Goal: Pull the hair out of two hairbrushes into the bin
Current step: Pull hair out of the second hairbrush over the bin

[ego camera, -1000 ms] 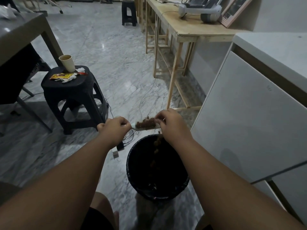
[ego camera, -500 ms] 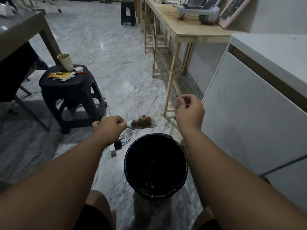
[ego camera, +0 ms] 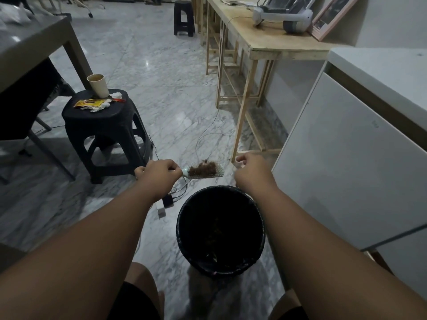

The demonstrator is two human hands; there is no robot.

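Back down toward the brush comes the right hand: half a second ago it was lifted up and off to the right, and a second ago it was on the bristles with hair trailing down toward the bin. It now sits just beside the free end of the hairbrush, not touching it, fingers curled in with thumb against fingertips. Whether a few strands are caught between them cannot be made out. The left hand is wrapped round the handle, holding the brush level with its bristles up. A thick brown clump of hair still sits on the bristles. The brush is held near the far rim of the black bin, where some hair already lies at the bottom.

So one pull looks finished and another is about to start. This brush is far from clean, and a second hairbrush is not in view, so the task is likely in its early part.
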